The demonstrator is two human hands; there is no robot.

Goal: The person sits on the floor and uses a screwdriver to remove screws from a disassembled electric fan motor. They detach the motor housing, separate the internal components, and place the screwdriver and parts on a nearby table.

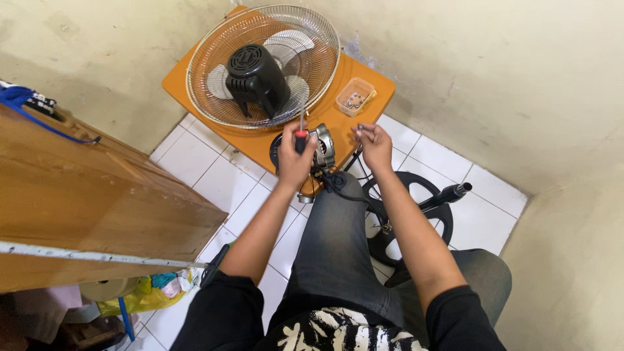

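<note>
My left hand (296,156) grips a screwdriver (301,133) with a red and black handle, its shaft pointing up toward the fan guard. It rests against a bare fan motor (322,148) that sits on my left knee at the edge of the orange table (325,117). My right hand (374,144) hovers just right of the motor, fingers pinched on something too small to make out. On the table lies a wire fan guard (214,45) with blades and a black motor housing (257,78) on top.
A small clear plastic box (356,96) with small parts stands on the table's right side. A black round fan base with its pole (442,195) lies on the white tiled floor to my right. A wooden cabinet (78,195) stands to the left. Walls close in behind.
</note>
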